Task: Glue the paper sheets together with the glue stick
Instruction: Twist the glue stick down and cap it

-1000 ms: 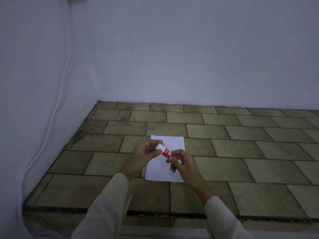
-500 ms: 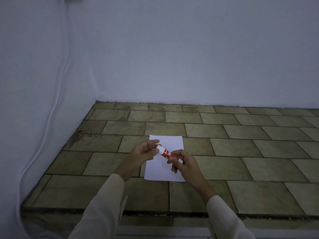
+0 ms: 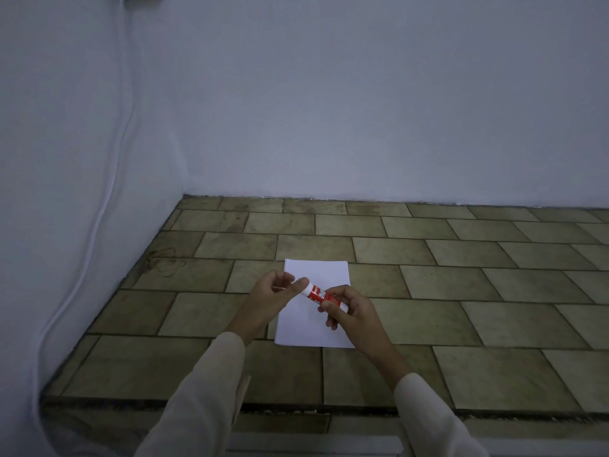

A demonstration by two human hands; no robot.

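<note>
White paper sheets [image 3: 314, 328] lie in one stack on the tiled surface [image 3: 461, 291], near its front left. Above the stack I hold a red and white glue stick [image 3: 321, 295], tilted with its white cap end up and to the left. My right hand [image 3: 349, 311] grips the red body. My left hand [image 3: 273, 291] pinches the white cap end between thumb and fingers. How many sheets the stack has cannot be told.
White walls close the surface at the back and the left. A white cable [image 3: 99, 209] runs down the left wall. The surface's front edge [image 3: 296, 410] lies just above my sleeves.
Both hands stay over the paper with the glue stick; my left fingers have shifted slightly on the cap end. The paper has not moved.
</note>
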